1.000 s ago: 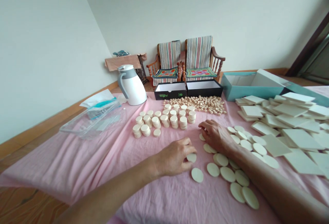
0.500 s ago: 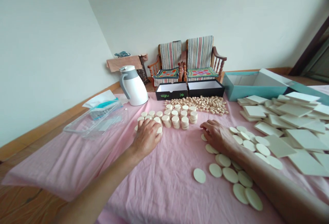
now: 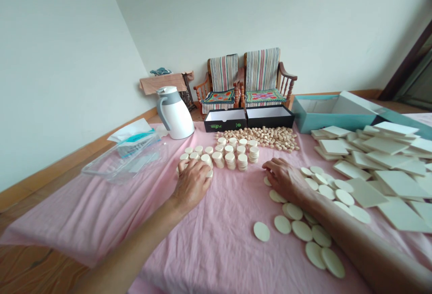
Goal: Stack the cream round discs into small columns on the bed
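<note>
Pink-draped counter (image 3: pixel 216 240), a white jug (image 3: pixel 179 118) standing toward the far left. Left hand (image 3: pixel 191 182) curls over the near-left end of short disc stacks (image 3: pixel 231 161); right hand (image 3: pixel 282 179) lies beside loose round discs (image 3: pixel 282 224), fingers bent. Whether either hand grasps a disc, I cannot tell.

- A home, by its furnishings
- Upper centre: wooden armchairs (image 3: pixel 287 75) with striped covers (image 3: pixel 263 70) and colourful seat pads (image 3: pixel 265 95)
- Left of these: a small cloth-draped table (image 3: pixel 164 83)
- Left of centre: a white-and-grey jug (image 3: pixel 179 116)

Free lane up mid pink cloth (image 3: pixel 224 222); disc stacks (image 3: pixel 230 161) at its end
</note>
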`<control>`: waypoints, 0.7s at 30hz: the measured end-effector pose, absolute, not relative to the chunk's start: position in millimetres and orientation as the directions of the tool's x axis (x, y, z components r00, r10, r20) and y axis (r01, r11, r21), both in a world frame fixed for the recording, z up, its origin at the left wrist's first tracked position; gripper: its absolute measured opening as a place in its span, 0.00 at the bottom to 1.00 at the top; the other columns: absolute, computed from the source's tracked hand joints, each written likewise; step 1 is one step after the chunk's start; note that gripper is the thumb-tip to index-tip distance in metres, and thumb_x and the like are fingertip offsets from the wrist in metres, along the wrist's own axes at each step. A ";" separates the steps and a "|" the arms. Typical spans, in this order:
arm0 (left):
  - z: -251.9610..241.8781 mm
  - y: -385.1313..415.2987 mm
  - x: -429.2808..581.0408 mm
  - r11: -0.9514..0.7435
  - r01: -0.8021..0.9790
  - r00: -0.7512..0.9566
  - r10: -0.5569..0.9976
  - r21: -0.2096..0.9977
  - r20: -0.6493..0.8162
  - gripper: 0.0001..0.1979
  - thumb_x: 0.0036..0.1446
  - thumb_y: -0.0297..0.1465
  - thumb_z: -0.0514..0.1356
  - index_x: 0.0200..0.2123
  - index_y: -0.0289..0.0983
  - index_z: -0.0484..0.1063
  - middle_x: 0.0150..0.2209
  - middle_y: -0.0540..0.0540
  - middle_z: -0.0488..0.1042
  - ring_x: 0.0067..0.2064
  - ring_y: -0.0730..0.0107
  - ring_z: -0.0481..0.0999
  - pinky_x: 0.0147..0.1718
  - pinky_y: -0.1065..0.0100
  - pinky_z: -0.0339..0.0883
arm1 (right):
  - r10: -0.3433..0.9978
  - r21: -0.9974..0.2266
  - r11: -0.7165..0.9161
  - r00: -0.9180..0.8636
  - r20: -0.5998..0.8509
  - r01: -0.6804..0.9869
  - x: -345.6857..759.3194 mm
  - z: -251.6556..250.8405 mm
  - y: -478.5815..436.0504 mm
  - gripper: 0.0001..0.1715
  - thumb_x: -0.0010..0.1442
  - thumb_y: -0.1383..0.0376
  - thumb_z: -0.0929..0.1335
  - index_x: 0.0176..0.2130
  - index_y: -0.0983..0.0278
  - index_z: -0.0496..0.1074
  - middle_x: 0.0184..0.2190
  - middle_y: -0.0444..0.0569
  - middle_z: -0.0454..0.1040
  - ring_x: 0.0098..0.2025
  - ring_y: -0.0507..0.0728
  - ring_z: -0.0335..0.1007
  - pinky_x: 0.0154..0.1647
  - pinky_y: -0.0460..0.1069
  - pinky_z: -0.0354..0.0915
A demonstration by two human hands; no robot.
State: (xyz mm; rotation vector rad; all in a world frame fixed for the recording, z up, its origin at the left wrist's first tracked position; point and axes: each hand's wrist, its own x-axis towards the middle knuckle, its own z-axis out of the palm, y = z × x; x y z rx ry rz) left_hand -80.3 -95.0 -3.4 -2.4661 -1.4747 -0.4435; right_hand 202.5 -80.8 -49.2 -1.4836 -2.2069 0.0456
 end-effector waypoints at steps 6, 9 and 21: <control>-5.8 -100.3 -73.2 -0.518 0.850 0.517 0.786 -0.094 0.340 0.10 0.57 0.23 0.52 0.33 0.39 0.72 0.38 0.45 0.70 0.45 0.60 0.63 0.45 0.55 0.50 | 0.881 -0.274 0.416 -0.308 0.360 0.867 201.8 -46.3 -82.7 0.12 0.58 0.72 0.60 0.37 0.66 0.72 0.33 0.51 0.71 0.37 0.56 0.65 0.37 0.48 0.58; -8.9 -97.6 -73.3 -0.493 0.862 0.502 0.801 -0.114 0.326 0.10 0.58 0.24 0.51 0.34 0.39 0.72 0.38 0.45 0.69 0.45 0.59 0.63 0.44 0.54 0.51 | 0.877 -0.267 0.420 -0.312 0.365 0.868 201.4 -45.8 -83.3 0.12 0.58 0.71 0.60 0.37 0.66 0.72 0.33 0.51 0.71 0.38 0.56 0.64 0.37 0.48 0.58; 1.8 -133.2 -34.7 -0.663 0.543 0.716 0.686 0.515 0.129 0.11 0.55 0.33 0.59 0.43 0.38 0.70 0.40 0.46 0.69 0.38 0.70 0.70 0.39 0.67 0.65 | 0.875 -0.278 0.430 -0.320 0.364 0.859 203.2 -44.9 -83.1 0.12 0.58 0.72 0.60 0.38 0.66 0.71 0.34 0.52 0.71 0.38 0.56 0.64 0.37 0.47 0.59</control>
